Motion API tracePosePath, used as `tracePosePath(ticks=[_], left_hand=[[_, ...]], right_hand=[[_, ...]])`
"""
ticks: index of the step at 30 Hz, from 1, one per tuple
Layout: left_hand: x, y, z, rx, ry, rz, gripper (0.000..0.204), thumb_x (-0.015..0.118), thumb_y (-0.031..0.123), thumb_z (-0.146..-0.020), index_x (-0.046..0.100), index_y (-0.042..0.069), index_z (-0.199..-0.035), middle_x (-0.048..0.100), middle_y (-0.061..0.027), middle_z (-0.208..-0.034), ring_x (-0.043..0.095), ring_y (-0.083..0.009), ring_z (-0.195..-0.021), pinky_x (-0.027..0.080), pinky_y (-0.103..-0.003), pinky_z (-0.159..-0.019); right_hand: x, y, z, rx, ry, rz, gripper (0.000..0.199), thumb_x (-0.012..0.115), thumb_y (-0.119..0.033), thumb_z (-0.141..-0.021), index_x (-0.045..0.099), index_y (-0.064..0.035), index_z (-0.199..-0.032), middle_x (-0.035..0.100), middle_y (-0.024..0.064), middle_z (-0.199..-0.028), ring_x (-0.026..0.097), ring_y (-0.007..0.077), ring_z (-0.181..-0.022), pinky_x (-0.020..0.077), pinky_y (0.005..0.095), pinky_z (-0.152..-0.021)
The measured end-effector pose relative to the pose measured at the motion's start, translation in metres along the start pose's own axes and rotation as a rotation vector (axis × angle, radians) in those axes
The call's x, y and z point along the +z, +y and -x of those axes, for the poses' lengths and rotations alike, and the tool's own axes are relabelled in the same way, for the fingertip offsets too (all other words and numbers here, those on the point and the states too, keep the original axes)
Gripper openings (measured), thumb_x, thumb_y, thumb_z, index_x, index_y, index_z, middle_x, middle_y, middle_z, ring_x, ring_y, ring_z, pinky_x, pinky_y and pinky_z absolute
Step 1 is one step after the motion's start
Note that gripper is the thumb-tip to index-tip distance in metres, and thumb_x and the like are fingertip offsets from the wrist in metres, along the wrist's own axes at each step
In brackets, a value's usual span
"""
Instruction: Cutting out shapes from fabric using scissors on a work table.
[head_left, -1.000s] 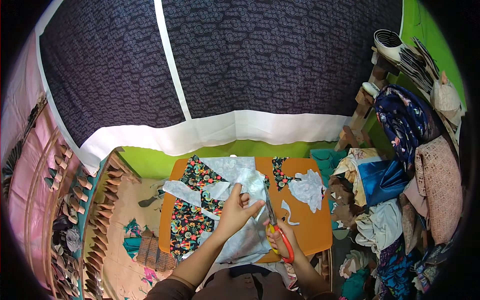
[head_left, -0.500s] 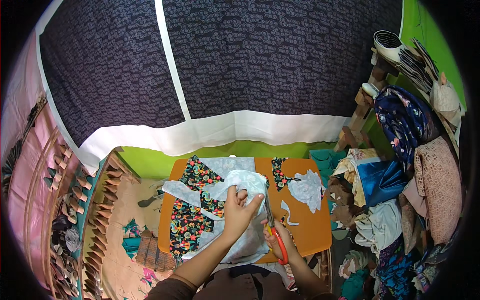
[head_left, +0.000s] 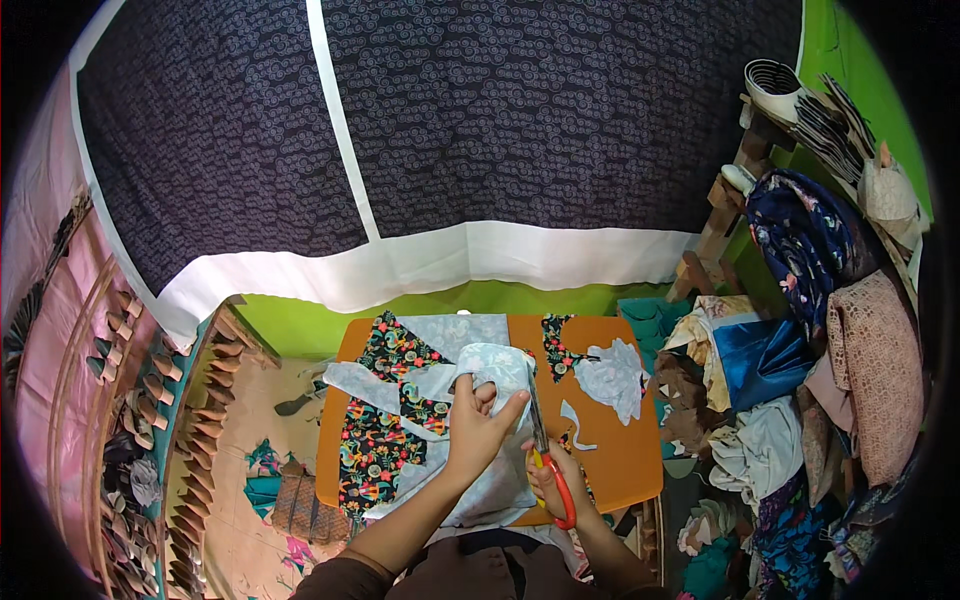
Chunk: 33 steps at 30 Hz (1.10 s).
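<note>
A pale, light-blue printed cloth is bunched up over the table, and my left hand is closed on it with the fingers curled into the folds. My right hand grips scissors with red and yellow handles. Their blades point away from me along the cloth's right edge; whether they are parted is hard to see. Underneath lies black floral fabric with pale undersides folded over, covering the left half of the orange table.
On the table's right lie a crumpled pale cloth piece, a black floral scrap and a thin curved strip. Heaped fabrics crowd the right side. Rows of wooden shoe-shaped forms stand at left. A dark patterned curtain hangs ahead.
The held pale cloth has shifted slightly, its top edge a little lower and to the right. Both hands keep nearly the same place and grip.
</note>
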<state>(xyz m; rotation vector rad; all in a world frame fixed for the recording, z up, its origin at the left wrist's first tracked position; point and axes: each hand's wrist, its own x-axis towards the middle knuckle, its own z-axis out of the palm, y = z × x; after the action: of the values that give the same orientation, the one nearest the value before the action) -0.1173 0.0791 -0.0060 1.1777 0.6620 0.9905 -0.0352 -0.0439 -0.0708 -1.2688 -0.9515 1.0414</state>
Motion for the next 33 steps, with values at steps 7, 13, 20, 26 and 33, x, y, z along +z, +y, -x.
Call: tracePosePath(ticks=[7, 13, 20, 26, 33], left_hand=[[-0.007, -0.013, -0.002, 0.069, -0.076, -0.098, 0.038, 0.062, -0.002, -0.073, 0.027, 0.006, -0.083, 0.049, -0.0032, -0.064, 0.048, -0.0052, -0.052, 0.038, -0.021, -0.037], [-0.011, -0.009, -0.001, 0.021, -0.050, -0.178, 0.043, 0.065, 0.003, -0.073, 0.023, 0.007, -0.077, 0.036, 0.0017, -0.059, 0.036, -0.0030, -0.052, 0.028, -0.020, -0.038], [-0.017, -0.016, -0.004, 0.120, -0.046, -0.129, 0.035, 0.063, -0.002, -0.073, 0.029, 0.005, -0.081, 0.048, -0.0015, -0.067, 0.050, -0.0056, -0.064, 0.040, -0.018, -0.051], [-0.003, -0.001, -0.004, 0.075, 0.061, 0.051, 0.033, 0.065, 0.004, -0.075, 0.033, 0.002, -0.082, 0.045, 0.0004, -0.063, 0.041, -0.0030, -0.059, 0.033, -0.017, -0.051], [-0.009, -0.013, 0.000, 0.114, -0.011, -0.076, 0.045, 0.063, 0.003, -0.075, 0.034, -0.005, -0.108, 0.058, -0.0098, -0.082, 0.054, -0.0099, -0.074, 0.043, -0.020, -0.065]], right_hand=[[0.003, -0.002, -0.005, -0.073, -0.025, -0.121, 0.064, 0.050, -0.057, -0.076, 0.037, -0.0035, -0.109, 0.037, -0.0019, -0.074, 0.031, 0.0019, -0.055, 0.0248, 0.0147, -0.046], [0.000, -0.010, -0.002, -0.077, 0.045, -0.029, 0.048, 0.054, -0.045, -0.080, 0.048, -0.0017, -0.099, 0.041, -0.0040, -0.065, 0.040, 0.0043, -0.060, 0.0335, 0.0182, -0.055], [-0.004, -0.010, 0.001, -0.098, 0.080, 0.170, 0.051, 0.056, -0.048, -0.078, 0.049, -0.0019, -0.100, 0.044, -0.0035, -0.069, 0.039, 0.0027, -0.057, 0.0313, 0.0167, -0.050], [-0.002, -0.006, 0.001, -0.117, 0.070, 0.176, 0.048, 0.059, -0.043, -0.077, 0.050, -0.0025, -0.100, 0.041, -0.0031, -0.061, 0.039, 0.0058, -0.055, 0.0335, 0.0200, -0.052], [0.002, -0.010, 0.001, -0.134, 0.071, 0.099, 0.045, 0.056, -0.042, -0.080, 0.050, -0.0025, -0.101, 0.042, -0.0020, -0.064, 0.041, 0.0071, -0.059, 0.0355, 0.0210, -0.055]])
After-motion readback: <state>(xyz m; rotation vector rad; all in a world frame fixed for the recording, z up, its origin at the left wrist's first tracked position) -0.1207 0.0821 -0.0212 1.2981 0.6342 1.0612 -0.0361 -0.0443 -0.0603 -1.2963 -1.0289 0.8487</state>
